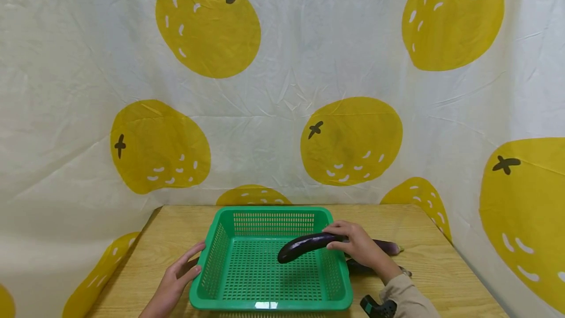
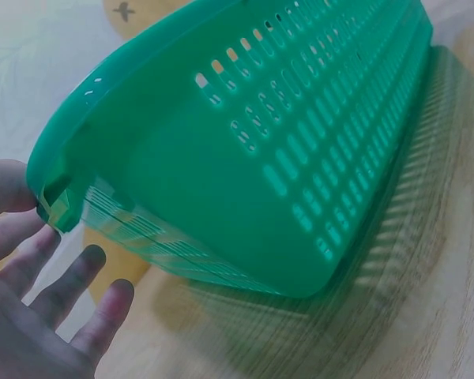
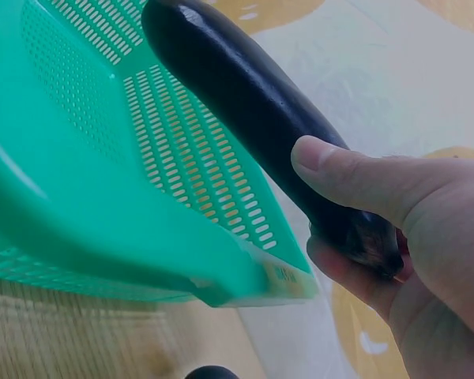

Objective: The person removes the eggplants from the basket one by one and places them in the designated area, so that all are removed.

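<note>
A green plastic basket [image 1: 229, 304] with slotted walls stands on the table, its inside bare in the head view. My right hand [image 1: 355, 245] grips a dark purple eggplant [image 1: 300, 248] near one end, thumb on its side, and holds it over the basket's right part. The eggplant's free end points left, into the basket. My left hand [image 1: 177, 275] is at the basket's left rim, its fingers spread and fairly straight, some fingertips at the edge [image 2: 59, 201]. Two more eggplants, one farther back [image 1: 388, 247] and one nearer [image 1: 358, 267], lie right of the basket, partly hidden by the right arm.
The wood-grain table [image 1: 434, 259] extends on both sides of the basket. A pale curtain [image 1: 282, 77] printed with large yellow fruit hangs behind and around it. A black strapped device [image 1: 378, 306] is at the right wrist, by a beige sleeve [image 1: 408, 298].
</note>
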